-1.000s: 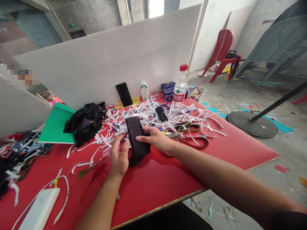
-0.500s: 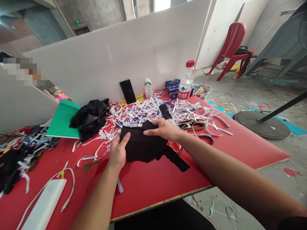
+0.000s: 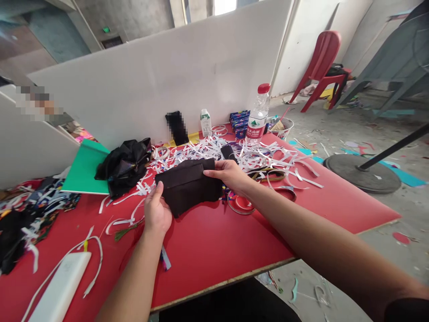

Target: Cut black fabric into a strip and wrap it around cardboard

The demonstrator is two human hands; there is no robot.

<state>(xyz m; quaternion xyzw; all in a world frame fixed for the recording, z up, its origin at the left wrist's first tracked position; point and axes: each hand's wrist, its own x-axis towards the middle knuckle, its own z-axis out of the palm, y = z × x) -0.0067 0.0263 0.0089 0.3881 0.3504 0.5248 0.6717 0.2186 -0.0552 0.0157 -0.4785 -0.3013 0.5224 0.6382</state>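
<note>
A piece of black fabric, with a folded strip along its upper part, is stretched between my hands above the red table. My left hand grips its left edge, thumb on top. At the upper right edge, my right hand pinches it between thumb and fingers. Behind the fabric spreads a heap of white and patterned scrap strips. A small black piece lies on that heap, just beyond my right hand. The fingers under the fabric are hidden.
Along the white partition stand a phone, a small white bottle and a red-capped water bottle. To the left lie a black bag, a green board and a white power bank with its cable.
The black fabric has been spread wider and flatter, and its dangling strip no longer hangs at the right. My left hand has moved slightly left and my right hand slightly up.
</note>
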